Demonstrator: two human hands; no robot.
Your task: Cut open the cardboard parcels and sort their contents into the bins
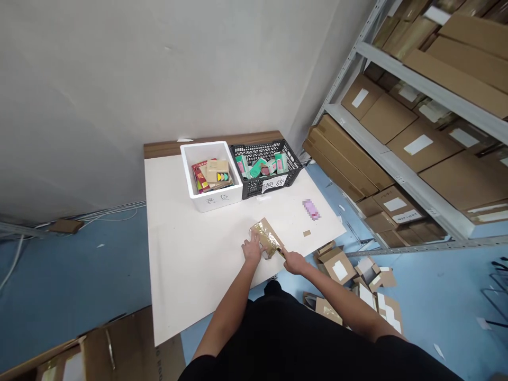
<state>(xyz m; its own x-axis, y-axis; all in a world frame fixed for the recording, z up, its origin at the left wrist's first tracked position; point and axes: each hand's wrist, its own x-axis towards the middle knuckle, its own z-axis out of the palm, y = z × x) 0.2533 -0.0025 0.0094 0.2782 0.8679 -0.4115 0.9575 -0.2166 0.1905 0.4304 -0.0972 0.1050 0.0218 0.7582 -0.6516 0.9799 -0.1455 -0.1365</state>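
A small brown cardboard box (266, 235) lies at an angle near the front edge of the white table, with shiny tape across its top. My left hand (253, 248) grips its near left side, fingers over the edge and top. At the box's right end is my right hand (292, 261), closed around a small dark cutter-like tool (280, 251). The tool's tip meets the box; most of its body is hidden by my fingers.
Behind stand a white foam box (216, 200) of packets and booklets and a black crate (254, 187) of green-and-white packs. A blurred pink item (311, 209) and a cardboard scrap (307, 233) lie to the right. Shelves of cartons (408, 137) and opened boxes (337, 264) fill the right side.
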